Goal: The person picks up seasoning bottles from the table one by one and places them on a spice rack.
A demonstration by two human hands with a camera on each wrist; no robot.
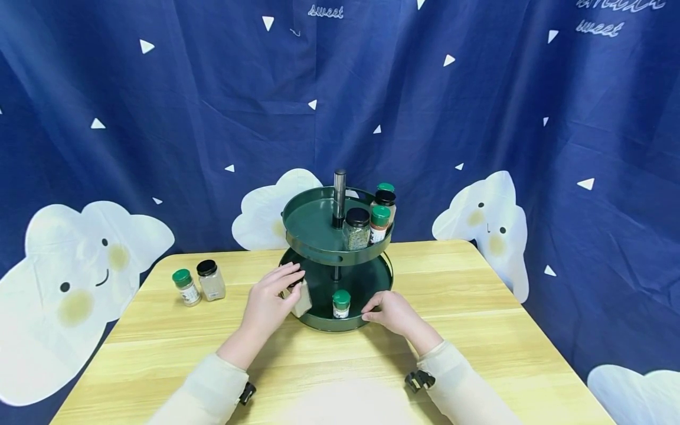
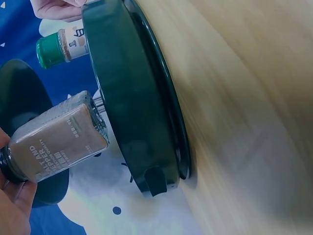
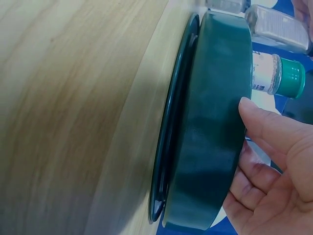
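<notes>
Over the worktop (image 1: 478,330), the left hand (image 1: 267,299) pinches a jar (image 1: 302,301) hanging beneath it; the right hand (image 1: 394,313) pinches the lower tray's (image 1: 326,324) rim.

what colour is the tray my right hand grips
The tray is dark green, clearest in the right wrist view.
</notes>
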